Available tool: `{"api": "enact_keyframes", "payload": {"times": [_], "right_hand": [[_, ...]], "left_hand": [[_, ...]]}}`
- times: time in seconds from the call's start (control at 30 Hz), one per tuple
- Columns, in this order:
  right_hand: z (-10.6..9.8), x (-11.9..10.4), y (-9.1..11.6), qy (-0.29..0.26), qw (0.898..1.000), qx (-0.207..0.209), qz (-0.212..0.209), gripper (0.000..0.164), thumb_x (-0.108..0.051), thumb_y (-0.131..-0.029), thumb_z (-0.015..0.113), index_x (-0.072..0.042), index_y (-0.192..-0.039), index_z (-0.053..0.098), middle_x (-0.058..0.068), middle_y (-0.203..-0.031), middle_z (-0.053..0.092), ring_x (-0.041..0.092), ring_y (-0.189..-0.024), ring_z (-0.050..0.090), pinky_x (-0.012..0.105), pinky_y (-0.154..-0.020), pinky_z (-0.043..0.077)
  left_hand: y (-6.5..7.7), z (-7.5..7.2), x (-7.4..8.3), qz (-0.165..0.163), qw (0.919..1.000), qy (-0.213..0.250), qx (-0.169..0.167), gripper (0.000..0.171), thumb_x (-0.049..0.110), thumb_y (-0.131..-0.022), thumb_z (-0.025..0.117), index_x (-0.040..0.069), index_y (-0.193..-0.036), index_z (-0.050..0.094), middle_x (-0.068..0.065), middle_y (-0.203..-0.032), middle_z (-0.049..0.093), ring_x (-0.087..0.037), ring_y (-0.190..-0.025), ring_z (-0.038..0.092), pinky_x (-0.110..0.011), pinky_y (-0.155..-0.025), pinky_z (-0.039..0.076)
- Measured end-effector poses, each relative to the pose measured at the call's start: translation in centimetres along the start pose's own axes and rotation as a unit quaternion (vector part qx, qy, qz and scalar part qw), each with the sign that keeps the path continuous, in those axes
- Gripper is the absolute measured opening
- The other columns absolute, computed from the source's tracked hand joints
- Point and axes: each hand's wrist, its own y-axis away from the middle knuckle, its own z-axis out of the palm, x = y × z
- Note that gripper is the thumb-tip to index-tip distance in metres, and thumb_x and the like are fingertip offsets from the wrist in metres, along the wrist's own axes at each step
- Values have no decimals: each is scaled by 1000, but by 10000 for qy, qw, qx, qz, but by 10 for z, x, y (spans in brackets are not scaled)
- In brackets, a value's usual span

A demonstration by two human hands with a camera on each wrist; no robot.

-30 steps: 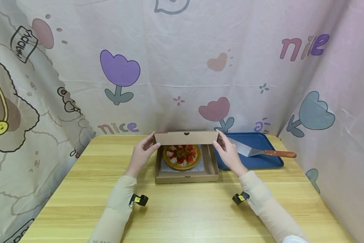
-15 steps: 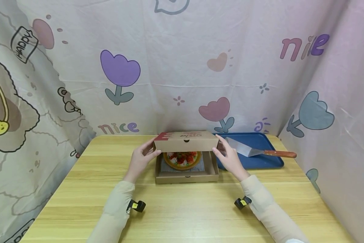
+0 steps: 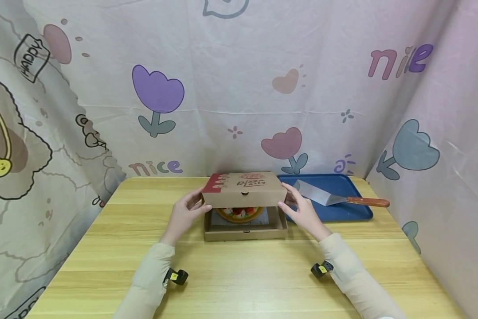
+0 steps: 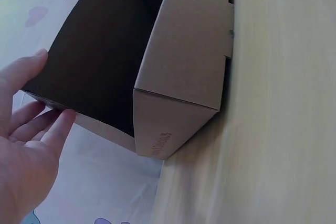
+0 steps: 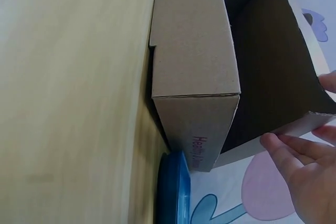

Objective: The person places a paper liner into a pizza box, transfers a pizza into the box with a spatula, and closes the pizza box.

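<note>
A brown cardboard pizza box (image 3: 245,235) sits near the back of the table, its lid (image 3: 259,180) tilted partway down. Red print and the words "Pizza Tasty" show on the lid's top. Inside lies a pizza (image 3: 239,214) on a patterned paper sheet (image 3: 219,219); the lid hides its back half. My left hand (image 3: 185,215) holds the lid's front left corner, thumb at the front flap and fingers along the side. The front right corner is gripped the same way by my right hand (image 3: 300,210). Both wrist views show the lid raised above the box base (image 4: 184,40).
Right of the box lies a blue tray (image 3: 342,215). A pizza server (image 3: 323,196) rests across it, its wooden handle (image 3: 367,202) sticking out past the tray's right edge. A printed curtain (image 3: 231,88) hangs directly behind the wooden table (image 3: 243,283).
The lid has swung down toward me with both hands on its corners. Its printed top has come into view, and less of the pizza shows.
</note>
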Motion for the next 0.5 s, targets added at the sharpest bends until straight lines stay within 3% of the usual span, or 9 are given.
{"api": "enact_keyframes", "payload": {"times": [0.5], "right_hand": [[-1, 5, 9, 271, 9986, -435, 108, 63, -25, -89, 71, -15, -144, 43, 22, -133, 59, 35, -110, 66, 51, -93, 53]], "left_hand": [[10, 1, -9, -204, 9997, -131, -93, 66, 13, -82, 78, 1, -139, 49, -17, -148, 46, -32, -134, 48, -27, -101, 46]]}}
